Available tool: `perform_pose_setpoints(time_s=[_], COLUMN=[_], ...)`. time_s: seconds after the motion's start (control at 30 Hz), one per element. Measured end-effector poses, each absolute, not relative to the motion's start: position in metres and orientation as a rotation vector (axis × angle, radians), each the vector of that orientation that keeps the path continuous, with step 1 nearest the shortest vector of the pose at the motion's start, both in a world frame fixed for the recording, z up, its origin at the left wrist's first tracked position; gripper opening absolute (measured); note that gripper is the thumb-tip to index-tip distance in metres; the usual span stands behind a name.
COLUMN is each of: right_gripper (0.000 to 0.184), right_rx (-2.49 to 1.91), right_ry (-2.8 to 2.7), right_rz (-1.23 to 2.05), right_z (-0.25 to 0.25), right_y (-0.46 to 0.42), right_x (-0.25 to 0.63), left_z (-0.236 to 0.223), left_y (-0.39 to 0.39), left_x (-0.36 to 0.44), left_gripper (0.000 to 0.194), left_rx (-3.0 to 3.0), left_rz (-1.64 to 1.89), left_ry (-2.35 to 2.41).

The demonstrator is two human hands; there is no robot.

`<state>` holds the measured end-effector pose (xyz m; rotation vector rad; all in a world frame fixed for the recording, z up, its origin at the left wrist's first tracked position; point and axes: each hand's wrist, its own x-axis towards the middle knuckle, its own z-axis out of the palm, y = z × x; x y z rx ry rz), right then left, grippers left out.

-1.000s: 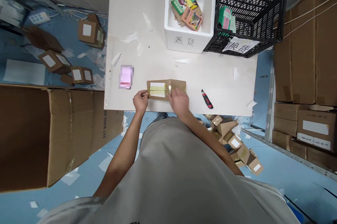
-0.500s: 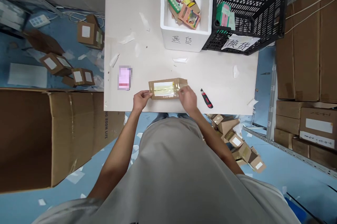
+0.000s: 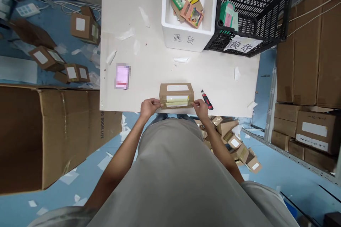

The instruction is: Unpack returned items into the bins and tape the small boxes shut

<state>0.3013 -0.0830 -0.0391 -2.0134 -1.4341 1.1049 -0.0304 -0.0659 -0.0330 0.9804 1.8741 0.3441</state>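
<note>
A small brown cardboard box (image 3: 177, 92) with white labels and a yellowish taped seam lies near the front edge of the white table. At its left end, my left hand (image 3: 149, 108) pinches the lower corner with thumb and fingers. My right hand (image 3: 200, 108) grips the opposite lower corner in the same way. The box's labelled top and its taped front side both face the camera. Just right of the box and close to my right hand lies a red and black utility knife (image 3: 207, 100). The underside of the box is hidden.
A white bin (image 3: 189, 35) holding several small colourful boxes stands at the back, beside a black plastic crate (image 3: 255, 17). A blurred pink item (image 3: 122, 76) lies left on the table (image 3: 128, 54). A large open carton (image 3: 66, 131) stands left; cardboard boxes (image 3: 239, 149) lie on the floor.
The box has rolled toward me, so its labelled face has tilted to the front and another labelled face shows on top. My right hand has moved from its upper surface to its right end.
</note>
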Motion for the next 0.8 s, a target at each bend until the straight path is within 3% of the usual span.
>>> perform_pose_setpoints(time_s=[0.27,0.47,0.8], right_gripper=[0.034,0.034,0.039], right_rx=[-2.052,-1.967,-1.910], right_ry=[-1.356,-1.412,-1.456], right_rz=[1.148,1.032,1.162], right_z=[-0.047,-0.046,-0.056], right_y=[-0.129,-0.093,-0.061], right_x=[0.299,0.293,0.297], left_z=[-0.041,-0.032,-0.022], left_y=[-0.106,-0.071,-0.048], left_x=[-0.019,-0.030,-0.041], left_gripper=[0.018,0.017,0.014], left_rx=[0.859,0.992,1.048], left_rz=[0.312,0.477,0.443], left_ry=[1.862,1.880,1.900])
